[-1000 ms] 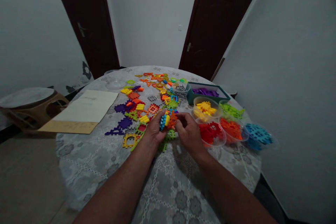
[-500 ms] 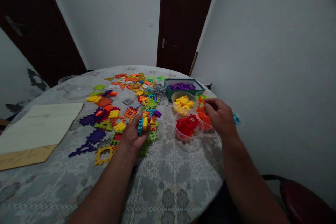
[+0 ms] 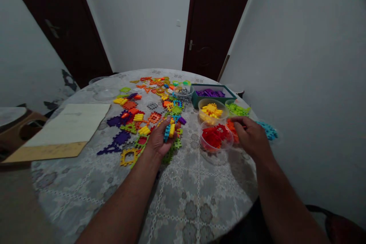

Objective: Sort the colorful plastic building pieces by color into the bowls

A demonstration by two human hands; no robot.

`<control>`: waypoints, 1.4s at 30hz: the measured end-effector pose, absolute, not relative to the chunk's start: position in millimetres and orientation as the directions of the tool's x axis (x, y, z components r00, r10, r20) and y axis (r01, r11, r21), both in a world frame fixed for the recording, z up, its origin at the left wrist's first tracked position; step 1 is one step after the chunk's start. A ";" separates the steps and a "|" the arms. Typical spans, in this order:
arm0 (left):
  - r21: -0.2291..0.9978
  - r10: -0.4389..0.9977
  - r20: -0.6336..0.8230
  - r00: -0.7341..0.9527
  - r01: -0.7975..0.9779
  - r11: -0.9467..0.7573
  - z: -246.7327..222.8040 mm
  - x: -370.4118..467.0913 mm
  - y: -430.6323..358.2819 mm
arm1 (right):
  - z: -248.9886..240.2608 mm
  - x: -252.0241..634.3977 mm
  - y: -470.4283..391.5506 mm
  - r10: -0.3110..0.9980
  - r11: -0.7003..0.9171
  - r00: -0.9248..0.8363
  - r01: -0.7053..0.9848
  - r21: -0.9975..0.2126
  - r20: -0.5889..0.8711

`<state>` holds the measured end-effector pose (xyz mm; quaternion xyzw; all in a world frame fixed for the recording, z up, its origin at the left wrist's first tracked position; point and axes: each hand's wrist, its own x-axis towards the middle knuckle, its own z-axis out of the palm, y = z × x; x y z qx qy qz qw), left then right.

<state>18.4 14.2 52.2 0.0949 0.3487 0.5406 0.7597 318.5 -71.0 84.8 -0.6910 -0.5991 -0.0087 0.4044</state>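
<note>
My left hand (image 3: 160, 139) is closed around a few plastic building pieces, with a blue piece (image 3: 167, 132) and a yellow piece (image 3: 172, 130) showing between thumb and fingers. It hovers over the near right side of a spread of mixed gear-edged pieces (image 3: 121, 137). Over at the right, my right hand (image 3: 254, 137) is at the container of orange pieces (image 3: 232, 129), its fingers curled together; what they hold, if anything, is hidden. Just left of it are red pieces (image 3: 214, 136) in a clear round bowl, with yellow pieces (image 3: 211, 110) in another bowl behind.
Green pieces (image 3: 238, 109) and blue pieces (image 3: 267, 130) lie in containers around my right hand. Farther back are a teal box (image 3: 197, 101) of purple pieces and a bowl of grey pieces (image 3: 183, 90). A paper-covered board (image 3: 68, 122) overhangs the table's left edge.
The view has turned left, so everything shifts right. My right hand has lowered toward the orange container, uncovering the green pieces; the orange piece seen upright at its fingertips no longer shows there.
</note>
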 end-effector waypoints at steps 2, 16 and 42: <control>0.520 0.887 -0.427 0.179 -0.753 0.402 51.8 18.0 13.7 | 91.5 289.7 -71.4 0.855 0.158 0.166 0.819 -0.551 0.492; 0.534 0.953 -0.231 0.195 -0.794 0.292 30.8 25.5 18.2 | 54.1 155.3 -34.4 0.892 0.433 -0.270 0.737 -0.519 0.361; 0.506 0.855 -0.322 0.408 -0.689 0.519 36.7 16.7 12.2 | 87.4 236.5 -4.5 0.817 0.375 -0.075 0.822 -0.428 0.572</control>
